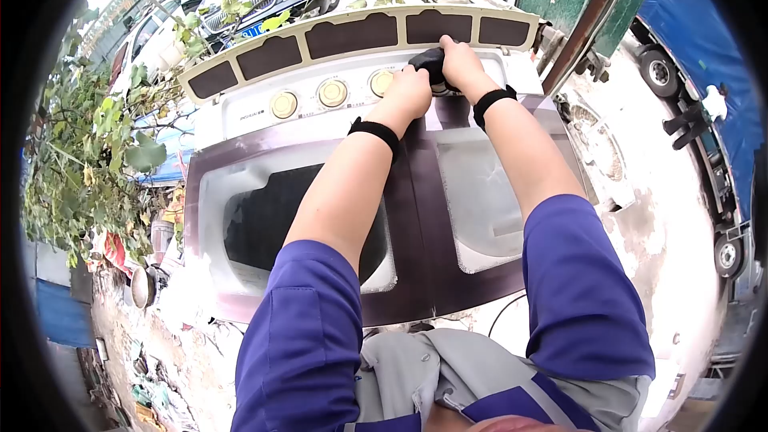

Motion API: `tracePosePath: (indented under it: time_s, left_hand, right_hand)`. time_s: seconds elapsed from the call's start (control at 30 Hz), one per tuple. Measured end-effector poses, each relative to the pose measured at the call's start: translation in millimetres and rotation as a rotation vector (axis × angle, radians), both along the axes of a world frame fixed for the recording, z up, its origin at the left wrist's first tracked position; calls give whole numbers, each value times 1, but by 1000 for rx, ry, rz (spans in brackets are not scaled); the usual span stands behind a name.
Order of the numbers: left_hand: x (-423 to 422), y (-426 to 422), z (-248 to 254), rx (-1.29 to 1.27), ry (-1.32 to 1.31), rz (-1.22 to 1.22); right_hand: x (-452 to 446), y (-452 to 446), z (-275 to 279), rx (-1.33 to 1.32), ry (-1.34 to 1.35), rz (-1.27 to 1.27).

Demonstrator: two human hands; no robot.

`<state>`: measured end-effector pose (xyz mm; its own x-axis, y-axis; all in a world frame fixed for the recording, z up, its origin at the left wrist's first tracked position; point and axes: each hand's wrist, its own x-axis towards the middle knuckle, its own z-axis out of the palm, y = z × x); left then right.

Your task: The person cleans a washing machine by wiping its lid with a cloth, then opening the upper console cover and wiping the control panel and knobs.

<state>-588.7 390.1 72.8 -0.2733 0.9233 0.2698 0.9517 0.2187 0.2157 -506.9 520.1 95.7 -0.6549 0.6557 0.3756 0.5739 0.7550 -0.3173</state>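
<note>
A twin-tub washing machine [416, 232] with purple-framed, see-through lids stands in front of me. Along its back runs a control panel with cream knobs [332, 93], below a raised strip of dark panels [352, 37]. My left hand [410, 94] and my right hand [464, 66] meet at the right part of this panel. Between them is a bunched black cloth [429, 66], and the fingers of both hands are closed on it. The cloth covers part of the panel, so what lies under it is hidden. Each wrist wears a black band.
Leafy vines [96, 160] hang at the left and across the top, with parked cars behind. A blue-covered truck [704, 24] stands at the right. By the machine's right side lies a worn round part [596, 144]. Clutter, including a pan [142, 286], covers the left ground.
</note>
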Motion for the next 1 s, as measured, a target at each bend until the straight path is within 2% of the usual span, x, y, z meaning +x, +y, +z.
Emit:
tracePosePath:
  time_s: [0.07, 0.17, 0.23, 0.27, 0.3, 0.37, 0.43, 0.5, 0.57, 0.63, 0.7, 0.77, 0.83, 0.9, 0.97, 1.0]
  left_hand:
    - [-4, -10, -5, 65, -12, -61]
    - [-12, -14, 1, -107, -112, -179]
    - [1, -21, 12, -119, -98, -182]
    - [6, -14, 2, -53, -83, -188]
    - [24, -17, 15, -87, -59, -168]
    - [50, -1, 9, -82, 37, -108]
    - [70, 18, 6, -202, 144, -34]
    - [80, 26, -2, -178, 234, 67]
    - [76, 24, 0, -162, 149, 33]
    - [54, 28, -6, -106, 189, -135]
    - [38, 26, -5, -31, 219, -276]
    - [25, 30, -26, 44, 105, -228]
    - [24, 16, -16, 22, 70, -242]
    - [23, 1, -7, 99, -11, -205]
    - [11, -8, 5, 157, -50, -124]
    - [7, -12, 9, 171, -62, -66]
  right_hand:
    - [13, 10, -10, 37, -31, 74]
    - [37, 11, -7, 12, -180, 194]
    - [44, 17, -3, -5, -248, 234]
    - [45, 18, 2, 108, -329, 167]
    - [49, 9, 13, 215, -415, 101]
    - [47, 19, 14, 425, -470, 37]
    - [52, 25, 11, 487, -425, -14]
    - [48, 27, -1, 463, -388, -44]
    - [45, 24, -3, 419, -364, -79]
    - [43, 24, 7, 199, -394, -84]
    - [49, 32, -1, 224, -378, 2]
    - [54, 15, -3, 165, -364, -44]
    - [55, 18, -6, 198, -405, 16]
    - [63, 28, 4, 63, -209, 119]
    - [55, 25, 16, -154, 139, 140]
    - [43, 21, 18, -63, 207, 190]
